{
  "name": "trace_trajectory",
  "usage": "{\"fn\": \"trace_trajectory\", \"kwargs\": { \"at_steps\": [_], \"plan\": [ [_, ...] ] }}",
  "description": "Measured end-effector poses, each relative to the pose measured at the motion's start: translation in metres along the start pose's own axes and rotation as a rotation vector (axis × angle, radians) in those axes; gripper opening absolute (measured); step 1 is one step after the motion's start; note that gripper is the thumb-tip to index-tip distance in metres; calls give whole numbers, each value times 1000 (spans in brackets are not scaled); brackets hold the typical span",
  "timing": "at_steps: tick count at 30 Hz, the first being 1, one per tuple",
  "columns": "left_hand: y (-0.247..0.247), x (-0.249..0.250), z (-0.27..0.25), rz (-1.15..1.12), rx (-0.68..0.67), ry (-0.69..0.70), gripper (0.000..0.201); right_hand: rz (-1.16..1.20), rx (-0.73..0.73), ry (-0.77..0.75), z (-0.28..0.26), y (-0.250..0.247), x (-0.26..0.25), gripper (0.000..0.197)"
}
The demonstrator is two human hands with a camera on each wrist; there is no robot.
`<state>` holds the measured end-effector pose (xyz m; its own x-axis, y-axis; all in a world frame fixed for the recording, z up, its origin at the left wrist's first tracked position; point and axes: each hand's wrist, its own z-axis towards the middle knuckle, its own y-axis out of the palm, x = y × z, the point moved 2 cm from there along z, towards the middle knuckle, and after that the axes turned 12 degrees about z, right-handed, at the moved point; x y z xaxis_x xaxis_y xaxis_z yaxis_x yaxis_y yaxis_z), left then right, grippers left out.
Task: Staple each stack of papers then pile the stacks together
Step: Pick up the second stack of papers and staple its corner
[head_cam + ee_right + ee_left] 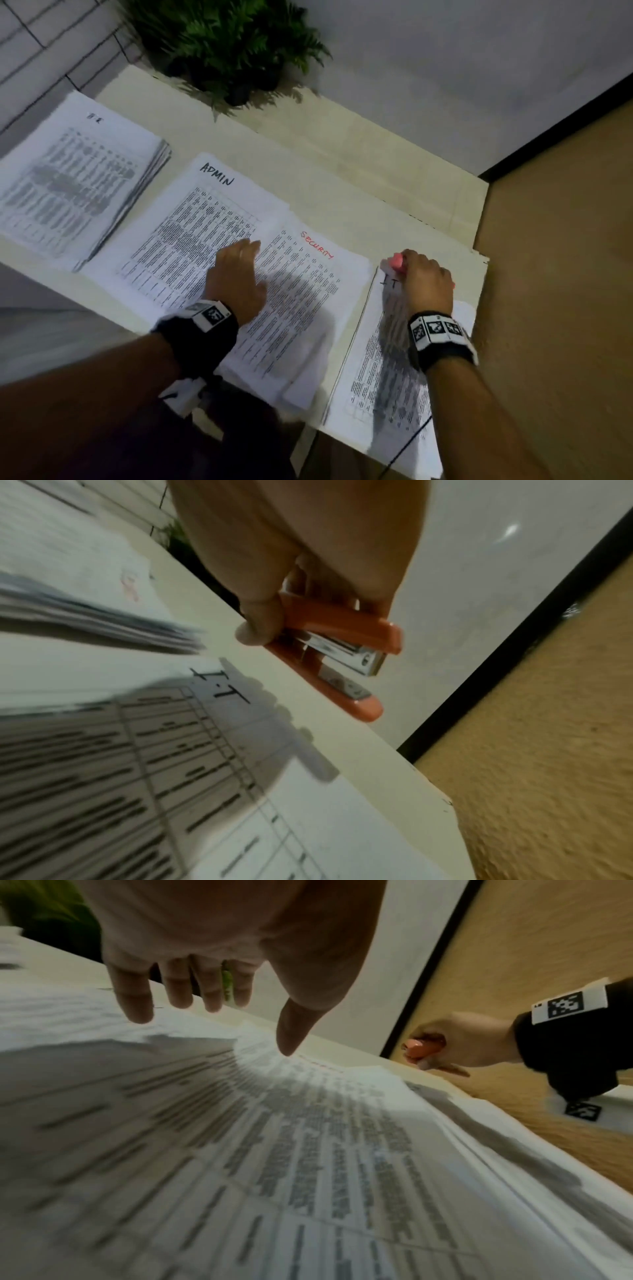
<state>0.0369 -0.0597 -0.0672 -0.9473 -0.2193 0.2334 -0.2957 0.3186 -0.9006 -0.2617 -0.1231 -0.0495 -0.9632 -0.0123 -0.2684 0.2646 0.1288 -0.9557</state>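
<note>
Right hand (428,284) grips orange stapler (342,626) near the I.T stack (376,377) corner, presumably for binding; relaxed left hand (236,277) hovers over SECURITY stack (308,308).
</note>
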Motion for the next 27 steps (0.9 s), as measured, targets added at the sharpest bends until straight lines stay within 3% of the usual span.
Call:
{"fn": "trace_trajectory", "kwargs": {
  "at_steps": [4,10,16,20,22,25,27],
  "plan": [
    [-1,-21,-2,-96,-68,-195,81,-110,-24,-41,28,13,-5,26],
    [11,-24,-2,-174,-209,-209,87,-70,-114,-35,41,34,-6,41],
    [10,-18,5,-210,-254,-217,86,46,66,17,35,32,-8,49],
    [5,-7,8,-282,-271,-198,71,269,217,176,-7,28,-36,36],
    [1,-1,6,-322,-281,-167,69,405,123,262,-35,38,-51,34],
    [0,1,5,-334,-268,-117,59,529,-93,368,-67,61,-62,50],
    [3,-3,5,-382,-238,-110,53,594,-100,407,-75,63,-64,55]
  ]
}}
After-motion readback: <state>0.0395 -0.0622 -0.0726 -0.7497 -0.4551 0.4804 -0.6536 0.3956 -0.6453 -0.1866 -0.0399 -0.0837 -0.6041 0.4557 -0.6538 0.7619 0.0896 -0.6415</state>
